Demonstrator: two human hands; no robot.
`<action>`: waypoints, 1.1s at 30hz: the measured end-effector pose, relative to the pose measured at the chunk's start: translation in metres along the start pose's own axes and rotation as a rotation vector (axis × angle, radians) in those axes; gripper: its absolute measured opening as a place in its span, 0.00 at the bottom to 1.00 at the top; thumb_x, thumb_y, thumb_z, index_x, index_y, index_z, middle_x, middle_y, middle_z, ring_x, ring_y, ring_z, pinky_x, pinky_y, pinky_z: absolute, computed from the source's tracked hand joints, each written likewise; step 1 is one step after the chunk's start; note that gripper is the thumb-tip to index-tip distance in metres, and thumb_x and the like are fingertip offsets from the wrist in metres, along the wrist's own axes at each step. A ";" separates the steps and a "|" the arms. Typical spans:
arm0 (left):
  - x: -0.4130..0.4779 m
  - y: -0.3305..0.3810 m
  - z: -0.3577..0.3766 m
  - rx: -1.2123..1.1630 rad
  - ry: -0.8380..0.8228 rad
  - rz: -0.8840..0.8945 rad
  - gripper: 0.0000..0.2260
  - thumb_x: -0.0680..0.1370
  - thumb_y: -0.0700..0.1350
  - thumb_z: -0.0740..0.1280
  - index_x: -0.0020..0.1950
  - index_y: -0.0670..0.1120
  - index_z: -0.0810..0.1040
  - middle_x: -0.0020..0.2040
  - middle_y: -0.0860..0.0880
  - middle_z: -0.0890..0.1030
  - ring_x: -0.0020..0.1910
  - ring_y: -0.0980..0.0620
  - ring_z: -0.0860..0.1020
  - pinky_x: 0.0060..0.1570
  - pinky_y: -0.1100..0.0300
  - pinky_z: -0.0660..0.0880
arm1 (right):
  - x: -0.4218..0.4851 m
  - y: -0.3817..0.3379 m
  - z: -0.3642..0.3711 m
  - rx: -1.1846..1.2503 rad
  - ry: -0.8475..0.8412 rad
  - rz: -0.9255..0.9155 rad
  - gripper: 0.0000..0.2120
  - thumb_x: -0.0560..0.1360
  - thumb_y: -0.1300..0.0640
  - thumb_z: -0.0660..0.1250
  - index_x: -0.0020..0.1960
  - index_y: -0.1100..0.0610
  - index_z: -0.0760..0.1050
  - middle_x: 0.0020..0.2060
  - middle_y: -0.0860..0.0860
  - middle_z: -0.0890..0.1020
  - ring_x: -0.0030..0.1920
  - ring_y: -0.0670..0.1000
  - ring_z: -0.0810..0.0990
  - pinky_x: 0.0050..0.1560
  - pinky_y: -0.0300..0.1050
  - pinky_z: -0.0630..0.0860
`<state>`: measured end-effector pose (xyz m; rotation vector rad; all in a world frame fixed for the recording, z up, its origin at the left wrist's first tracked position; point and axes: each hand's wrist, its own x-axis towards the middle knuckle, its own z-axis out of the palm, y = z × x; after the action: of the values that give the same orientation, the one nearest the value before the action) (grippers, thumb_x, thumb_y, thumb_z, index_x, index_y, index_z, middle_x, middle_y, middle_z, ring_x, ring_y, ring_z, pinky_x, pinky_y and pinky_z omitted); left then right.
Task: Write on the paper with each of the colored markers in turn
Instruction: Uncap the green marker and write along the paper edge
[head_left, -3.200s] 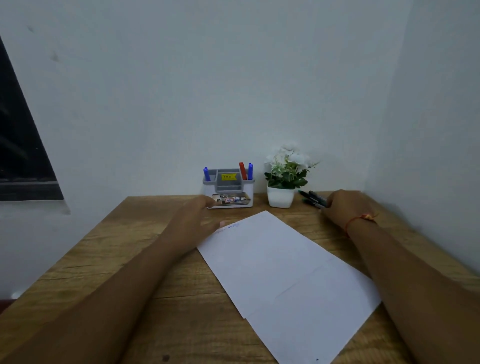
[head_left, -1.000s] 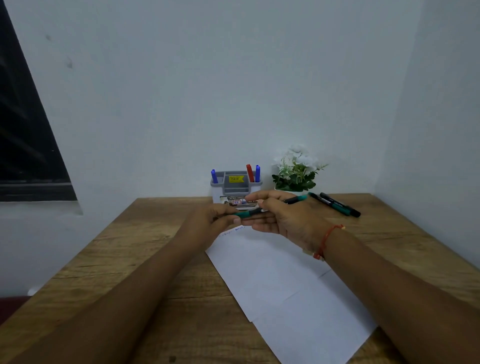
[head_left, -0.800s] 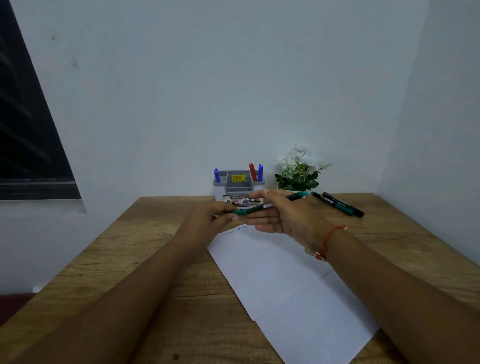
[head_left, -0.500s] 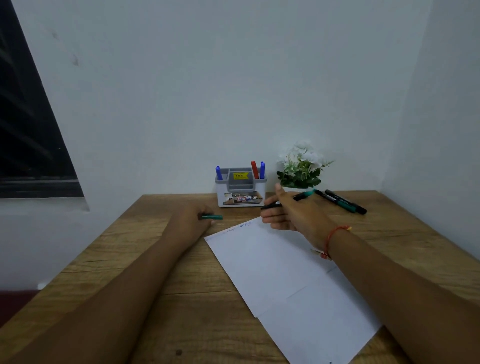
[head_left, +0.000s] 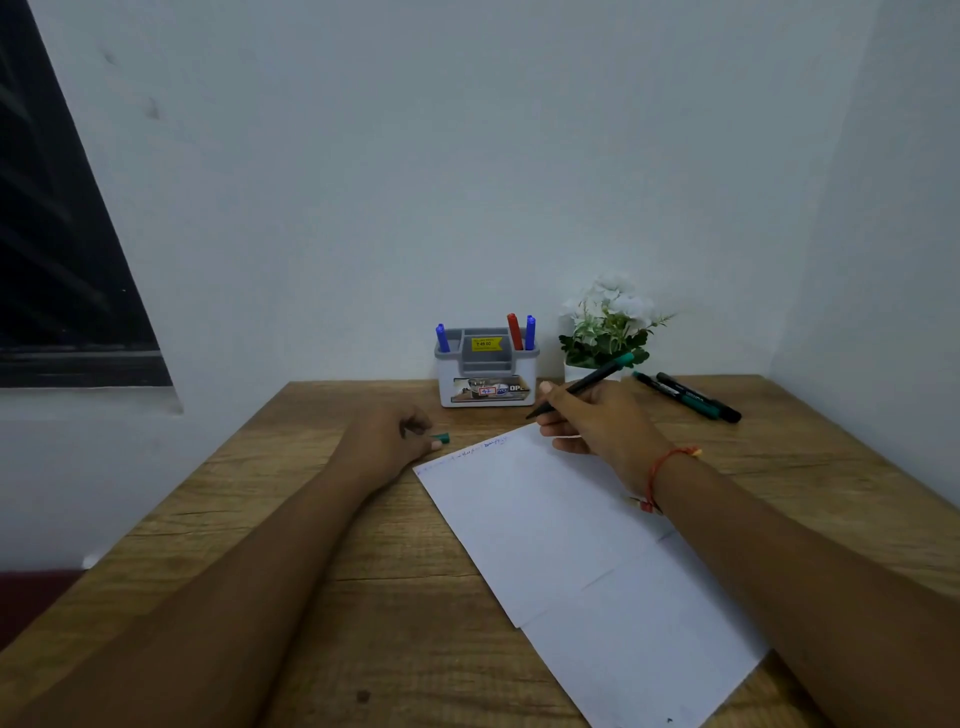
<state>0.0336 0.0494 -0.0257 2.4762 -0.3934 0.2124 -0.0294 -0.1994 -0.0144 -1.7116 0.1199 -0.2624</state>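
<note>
A: Green marker (head_left: 582, 385) is uncapped and pinched in our right hand (head_left: 597, 421), tip aimed down at the paper's (head_left: 571, 530) far edge but not yet touching it, as far as we can tell.

B: Left hand (head_left: 387, 441)?

A: Curled on the cap (head_left: 441, 438), resting on the desk (head_left: 311, 597) just beside the paper's far corner.

B: Progress?

A: We judge it partial. Short faint marks (head_left: 480, 448) already sit along the far edge; their colours are too small to read. The green line is not yet written. Two more markers (head_left: 685, 397) lie near the plant (head_left: 608, 327); a red (head_left: 514, 331) and two blue (head_left: 530, 332) stand in the holder (head_left: 485, 374). Which of those are done, we cannot tell.

B: Surface and room?

A: Wood-grain desk in a corner of plain pale walls, with a dark window (head_left: 57, 249) at left. The paper lies askew and shows fold creases.
</note>
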 end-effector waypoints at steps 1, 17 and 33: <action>-0.001 0.002 0.000 -0.009 0.002 -0.003 0.15 0.74 0.50 0.74 0.59 0.48 0.81 0.57 0.51 0.82 0.53 0.55 0.76 0.50 0.60 0.72 | 0.001 0.000 0.000 -0.010 0.010 0.000 0.13 0.79 0.50 0.70 0.53 0.60 0.84 0.43 0.56 0.88 0.40 0.46 0.86 0.43 0.42 0.85; -0.007 0.013 0.002 0.066 -0.271 0.235 0.16 0.73 0.59 0.71 0.59 0.57 0.82 0.57 0.57 0.80 0.55 0.57 0.76 0.57 0.54 0.76 | 0.012 0.001 0.011 -0.247 -0.013 -0.017 0.06 0.76 0.58 0.72 0.50 0.58 0.85 0.42 0.55 0.88 0.45 0.50 0.87 0.43 0.43 0.84; -0.004 0.015 0.006 0.030 -0.238 0.081 0.37 0.71 0.59 0.73 0.75 0.50 0.63 0.73 0.49 0.69 0.69 0.50 0.69 0.67 0.56 0.67 | 0.023 0.015 0.018 -0.362 -0.018 -0.028 0.08 0.70 0.59 0.71 0.42 0.63 0.84 0.32 0.51 0.84 0.33 0.45 0.79 0.36 0.40 0.78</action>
<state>0.0249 0.0354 -0.0237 2.5249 -0.5942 -0.0454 -0.0012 -0.1898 -0.0294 -2.0758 0.1359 -0.2574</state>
